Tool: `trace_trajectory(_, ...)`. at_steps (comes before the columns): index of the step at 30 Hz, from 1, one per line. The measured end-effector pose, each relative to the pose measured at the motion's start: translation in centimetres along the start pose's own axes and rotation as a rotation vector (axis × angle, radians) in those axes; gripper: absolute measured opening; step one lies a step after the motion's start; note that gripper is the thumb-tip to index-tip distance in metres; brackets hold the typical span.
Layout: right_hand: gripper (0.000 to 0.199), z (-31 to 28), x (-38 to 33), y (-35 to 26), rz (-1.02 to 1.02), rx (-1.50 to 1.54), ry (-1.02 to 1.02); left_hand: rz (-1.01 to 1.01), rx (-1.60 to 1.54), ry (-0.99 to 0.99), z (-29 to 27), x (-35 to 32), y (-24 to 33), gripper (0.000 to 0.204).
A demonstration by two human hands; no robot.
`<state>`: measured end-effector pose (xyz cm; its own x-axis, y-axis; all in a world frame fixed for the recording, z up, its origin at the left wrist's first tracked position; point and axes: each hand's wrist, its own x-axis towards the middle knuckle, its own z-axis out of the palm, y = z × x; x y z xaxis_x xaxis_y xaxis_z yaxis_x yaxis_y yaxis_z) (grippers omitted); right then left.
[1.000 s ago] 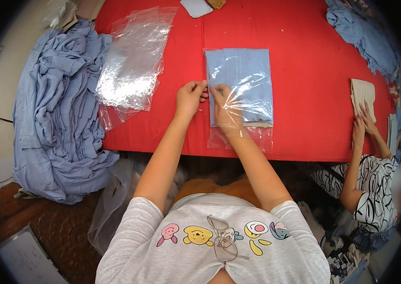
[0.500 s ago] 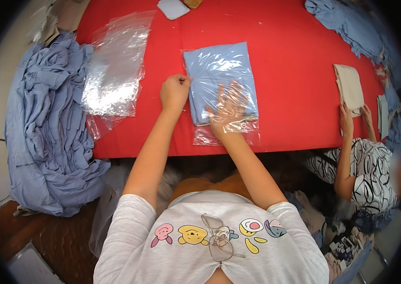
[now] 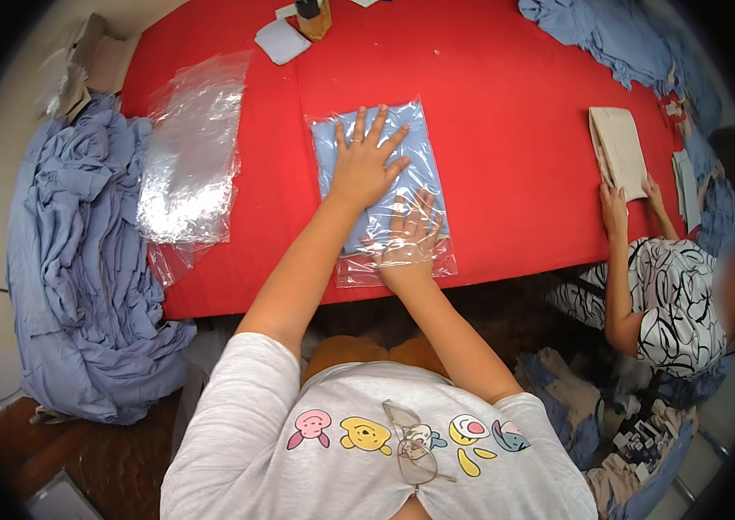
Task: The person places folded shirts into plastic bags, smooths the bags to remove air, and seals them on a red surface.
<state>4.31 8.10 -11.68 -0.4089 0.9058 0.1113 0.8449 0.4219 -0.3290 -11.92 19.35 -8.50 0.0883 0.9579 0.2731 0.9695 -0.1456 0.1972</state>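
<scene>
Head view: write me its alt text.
A person's left hand lies spread on a clear bag of folded blue cloth, the right hand inside the bag, on a red table. Clear bags and heaped blue cloth lie left; at right, a co-worker holds beige cloth.

Head-worn fisheye, steeply downward

A clear plastic sleeve (image 3: 357, 276), glossy and crinkled, covers matt blue cloth (image 3: 419, 160). The red table (image 3: 515, 156) looks smooth and matt; near its left edge lie shiny plastic bags (image 3: 189, 156), beside rumpled, dull fabric (image 3: 81, 260).
</scene>
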Motion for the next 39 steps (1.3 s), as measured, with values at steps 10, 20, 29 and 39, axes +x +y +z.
trace_trajectory(10,0.078,-1.3,-1.4,1.9,-0.347,0.294,-0.047,0.068,0.009,-0.072,-0.3,0.3,-1.3,0.057)
trace_trajectory(20,0.068,-1.4,3.4,1.4,-0.769,0.069,-0.185,-0.221,-0.37,0.075,-6.0,-7.7,-5.8,0.053)
trace_trajectory(29,0.057,-2.0,3.2,-0.1,-0.655,0.356,-0.184,-0.926,-0.929,-0.345,-7.8,-20.6,-2.4,0.027)
trace_trajectory(39,0.06,-0.3,3.0,-1.2,-0.607,0.107,-0.093,-1.023,-1.112,-0.346,-7.8,-22.7,0.3,0.015)
